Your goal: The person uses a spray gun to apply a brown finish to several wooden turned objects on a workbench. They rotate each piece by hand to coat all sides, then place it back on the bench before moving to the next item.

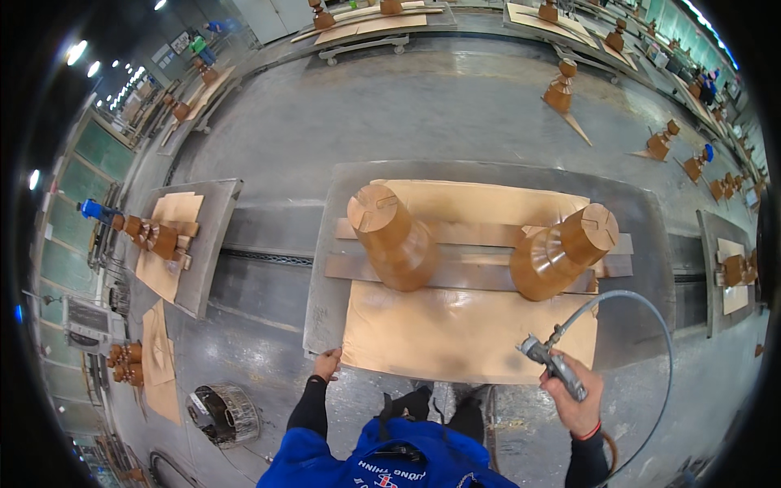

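Observation:
My right hand is wrapped round a metal spray gun, its nozzle pointing left over the near edge of a cardboard sheet. A pale hose loops from the gun to the right and down. My left hand is closed on the near left edge of the grey platform, beside the cardboard's corner. Two brown, glossy turned pedestals stand on boards across the platform: the left pedestal and the right pedestal. Both have grooved round tops and lean outward in this view.
Another platform with brown pedestals is at left, where a person in a blue cap stands. A wire-wrapped drum sits on the floor near left. A floor track runs between platforms. More pedestals line the far right.

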Demonstrator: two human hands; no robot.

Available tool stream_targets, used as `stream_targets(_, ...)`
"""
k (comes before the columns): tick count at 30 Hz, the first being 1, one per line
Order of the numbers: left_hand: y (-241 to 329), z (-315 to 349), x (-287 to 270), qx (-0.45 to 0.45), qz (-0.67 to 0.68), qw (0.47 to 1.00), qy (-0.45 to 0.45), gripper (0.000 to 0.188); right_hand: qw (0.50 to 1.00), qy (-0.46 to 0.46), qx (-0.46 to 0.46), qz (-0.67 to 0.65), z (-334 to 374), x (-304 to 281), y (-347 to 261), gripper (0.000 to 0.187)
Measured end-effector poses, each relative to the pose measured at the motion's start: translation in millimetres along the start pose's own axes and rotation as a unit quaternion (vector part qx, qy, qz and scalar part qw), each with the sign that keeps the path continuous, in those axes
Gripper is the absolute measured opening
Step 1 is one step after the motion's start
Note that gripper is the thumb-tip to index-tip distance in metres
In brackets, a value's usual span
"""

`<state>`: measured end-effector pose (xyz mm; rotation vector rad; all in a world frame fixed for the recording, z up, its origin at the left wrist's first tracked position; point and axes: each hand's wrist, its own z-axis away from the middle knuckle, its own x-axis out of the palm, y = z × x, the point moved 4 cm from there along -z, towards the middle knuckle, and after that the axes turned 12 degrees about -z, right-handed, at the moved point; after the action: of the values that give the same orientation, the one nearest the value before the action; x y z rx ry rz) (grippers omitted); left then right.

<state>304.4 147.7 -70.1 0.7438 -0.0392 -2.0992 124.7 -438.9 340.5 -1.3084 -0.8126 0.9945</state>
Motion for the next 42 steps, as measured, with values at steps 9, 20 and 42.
stream_targets(9,-17,-15,44,0.029,-0.138,0.983,-0.119,0.072,0.991,0.015,-0.104,0.078,99,102,20,0.056)
stream_targets(20,-65,-14,20,0.106,-0.173,0.966,-0.159,0.071,0.959,0.034,-0.227,0.169,178,261,17,0.063)
stream_targets(42,238,85,-109,0.669,-0.12,0.713,0.17,0.071,0.944,0.155,-0.103,0.274,237,329,104,0.05)
